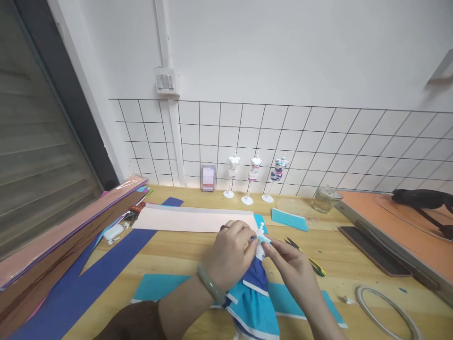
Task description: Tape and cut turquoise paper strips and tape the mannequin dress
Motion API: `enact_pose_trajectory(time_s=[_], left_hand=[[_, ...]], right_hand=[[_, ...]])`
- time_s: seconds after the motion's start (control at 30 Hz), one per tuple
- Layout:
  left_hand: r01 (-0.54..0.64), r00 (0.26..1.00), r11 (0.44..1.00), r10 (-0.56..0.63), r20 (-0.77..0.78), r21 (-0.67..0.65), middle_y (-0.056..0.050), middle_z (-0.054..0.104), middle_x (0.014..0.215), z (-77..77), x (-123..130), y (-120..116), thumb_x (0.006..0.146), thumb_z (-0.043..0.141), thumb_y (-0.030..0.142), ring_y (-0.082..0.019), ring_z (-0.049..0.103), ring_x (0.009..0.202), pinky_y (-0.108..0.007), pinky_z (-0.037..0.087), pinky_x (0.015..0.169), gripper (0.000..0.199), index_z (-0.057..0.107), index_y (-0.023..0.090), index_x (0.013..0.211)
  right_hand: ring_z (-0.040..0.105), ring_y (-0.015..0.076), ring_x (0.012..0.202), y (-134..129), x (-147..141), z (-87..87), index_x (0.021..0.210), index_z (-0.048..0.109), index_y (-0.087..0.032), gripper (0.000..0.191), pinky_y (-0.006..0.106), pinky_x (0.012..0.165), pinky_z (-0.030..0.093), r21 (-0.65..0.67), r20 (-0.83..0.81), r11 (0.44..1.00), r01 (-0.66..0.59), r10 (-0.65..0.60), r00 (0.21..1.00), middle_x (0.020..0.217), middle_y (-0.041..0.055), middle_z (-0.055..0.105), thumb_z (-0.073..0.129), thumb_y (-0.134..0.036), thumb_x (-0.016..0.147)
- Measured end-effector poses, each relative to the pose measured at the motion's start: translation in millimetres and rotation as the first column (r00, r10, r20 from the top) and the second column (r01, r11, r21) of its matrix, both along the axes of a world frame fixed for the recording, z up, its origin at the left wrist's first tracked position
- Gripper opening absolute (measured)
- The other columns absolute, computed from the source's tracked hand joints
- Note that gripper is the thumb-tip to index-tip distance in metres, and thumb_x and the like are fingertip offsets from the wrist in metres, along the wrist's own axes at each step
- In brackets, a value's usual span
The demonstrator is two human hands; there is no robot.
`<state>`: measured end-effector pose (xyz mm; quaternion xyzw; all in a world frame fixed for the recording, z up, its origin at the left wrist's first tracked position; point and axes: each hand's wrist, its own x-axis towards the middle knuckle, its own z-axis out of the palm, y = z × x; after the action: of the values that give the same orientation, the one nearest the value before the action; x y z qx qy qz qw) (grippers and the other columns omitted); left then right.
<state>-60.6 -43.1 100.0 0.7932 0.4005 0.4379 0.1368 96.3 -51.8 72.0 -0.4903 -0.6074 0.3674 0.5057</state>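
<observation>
Between my hands stands a small white dress form (261, 228), wearing a tiered skirt (256, 309) in dark blue and light blue with white edges. My left hand (233, 250) is closed, its thumb and fingertips pinching a small light-blue piece (264, 239) at the form's chest. From the other side my right hand (292, 264) pinches the same piece with thumb and forefinger. Under my forearms lie light-blue strips with white edges (159, 284). Yellow-and-black scissors (317, 267) lie just beyond my right hand. The form's base is hidden.
Three more small dress forms (254, 175) stand by the wall grid, beside a propped phone (208, 178). A pale pink strip (194, 220) lies behind my left hand. To the right are a dark phone (373, 250), a tape ring (387, 311) and a lidded glass jar (325, 198).
</observation>
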Motion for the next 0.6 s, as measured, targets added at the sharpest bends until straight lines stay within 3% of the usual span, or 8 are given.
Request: enact_pose_trajectory(time_s=[0.17, 0.3, 0.47, 0.6], left_hand=[[0.042, 0.999, 0.997, -0.041, -0.006, 0.064, -0.006, 0.057, 0.078, -6.9, -0.4, 3.7, 0.085, 0.037, 0.016, -0.02, 0.05, 0.078, -0.035, 0.035, 0.073, 0.022, 0.057, 0.02, 0.078], [0.019, 1.0, 0.999, -0.02, 0.013, 0.025, -0.007, 0.057, 0.084, -8.9, 0.7, 6.6, 0.085, 0.035, 0.014, -0.021, 0.051, 0.084, -0.035, 0.036, 0.076, 0.021, 0.054, 0.019, 0.079], [0.022, 0.986, 0.999, -0.015, 0.164, -0.04, -0.007, 0.058, 0.089, -10.9, 1.5, 9.5, 0.085, 0.038, 0.017, -0.019, 0.052, 0.09, -0.034, 0.038, 0.082, 0.02, 0.054, 0.019, 0.075], [0.07, 0.949, 0.984, -0.015, 0.315, -0.165, -0.008, 0.06, 0.094, -10.8, 1.8, 12.4, 0.084, 0.042, 0.021, -0.02, 0.054, 0.093, -0.033, 0.041, 0.084, 0.018, 0.058, 0.018, 0.076]], right_hand=[[0.064, 0.0261, 0.089, 0.5, -3.1, -4.6, 0.091, 0.071, -0.019, 0.031, 0.038, 0.079, 0.052, 0.028, 0.03, 0.997, 0.065, -0.066, 0.997, 0.097, 0.007, 0.07, 0.064, -0.042, 0.07], [0.062, 0.0264, 0.094, 1.2, -3.7, -3.3, 0.094, 0.07, -0.02, 0.032, 0.038, 0.084, 0.05, -0.003, -0.046, 0.998, 0.067, -0.067, 0.997, 0.1, 0.0063, 0.069, 0.064, -0.041, 0.07], [0.059, 0.0267, 0.101, 3.5, -2.3, -3.7, 0.094, 0.07, -0.022, 0.029, 0.041, 0.09, 0.046, -0.069, -0.182, 0.997, 0.018, -0.031, 0.983, 0.101, 0.0045, 0.069, 0.064, -0.039, 0.071], [0.06, 0.0277, 0.099, 7.4, 0.6, -6.4, 0.095, 0.07, -0.021, 0.031, 0.044, 0.09, 0.045, -0.095, -0.219, 0.995, 0.04, -0.061, 0.974, 0.1, 0.0046, 0.069, 0.065, -0.039, 0.07]])
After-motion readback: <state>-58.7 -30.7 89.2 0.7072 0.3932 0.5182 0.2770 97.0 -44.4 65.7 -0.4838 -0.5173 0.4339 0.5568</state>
